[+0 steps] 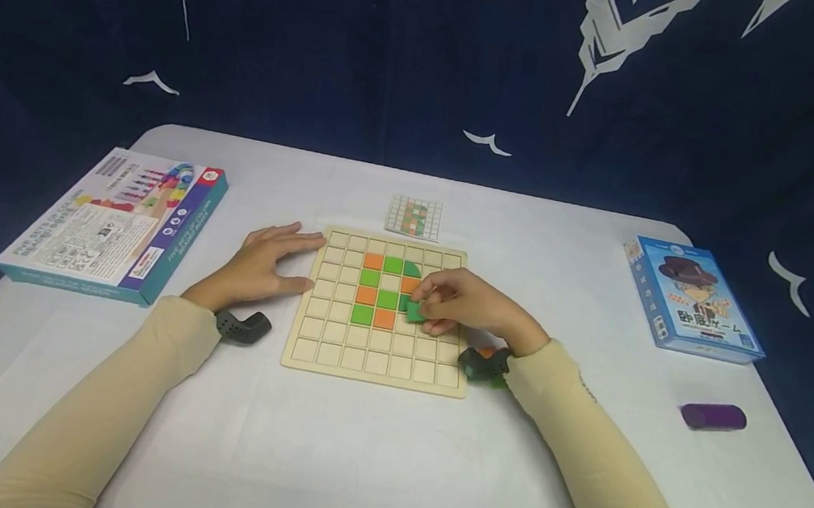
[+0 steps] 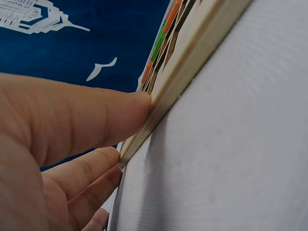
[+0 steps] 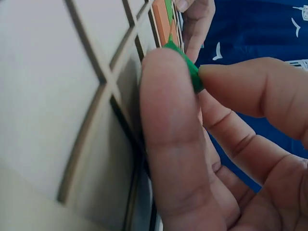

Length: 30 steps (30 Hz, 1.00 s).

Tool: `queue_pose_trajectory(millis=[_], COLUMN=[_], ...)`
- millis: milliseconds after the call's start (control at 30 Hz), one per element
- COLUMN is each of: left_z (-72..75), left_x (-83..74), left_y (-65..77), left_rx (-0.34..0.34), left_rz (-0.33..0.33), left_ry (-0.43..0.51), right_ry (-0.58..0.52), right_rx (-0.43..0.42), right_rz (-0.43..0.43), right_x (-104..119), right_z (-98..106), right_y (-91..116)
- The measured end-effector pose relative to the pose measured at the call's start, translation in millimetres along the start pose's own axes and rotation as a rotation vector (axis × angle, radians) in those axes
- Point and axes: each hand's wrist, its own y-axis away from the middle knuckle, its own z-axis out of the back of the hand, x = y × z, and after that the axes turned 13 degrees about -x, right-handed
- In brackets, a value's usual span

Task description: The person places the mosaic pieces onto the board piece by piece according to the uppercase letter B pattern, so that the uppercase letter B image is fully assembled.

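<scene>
A wooden grid board [image 1: 337, 354] lies on the white table, with orange and green tiles set in several of its squares. Between thumb and fingers, my right hand [image 1: 457, 301] pinches a green tile [image 1: 415, 312] over the right part of the grid; in the right wrist view the green tile [image 3: 195, 77] shows tilted at the fingertips. My left hand [image 1: 260, 263] lies at the board's left edge, fingers extended. In the left wrist view its thumb [image 2: 110, 113] touches the side of the board [image 2: 180, 72].
Behind the board lies a small pattern card [image 1: 414, 217]. A game box [image 1: 115, 223] is at left, a blue box [image 1: 696, 297] at right, and a purple cylinder-like object [image 1: 713, 416] in front of it. Loose tiles [image 1: 499, 382] lie partly hidden beneath my right wrist.
</scene>
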Motion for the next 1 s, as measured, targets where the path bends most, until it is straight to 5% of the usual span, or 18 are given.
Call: queue_pose_trajectory(millis=[1000], left_z=[0.3], left_x=[-1.8], left_y=[0.4], left_rx=[-0.001], left_rz=[0.005], left_ry=[0.013], right_ry=[0.108], right_rx=[0.011], right_rz=[0.003], right_x=[12.1], right_z=[-12.9], right_y=[-2.9])
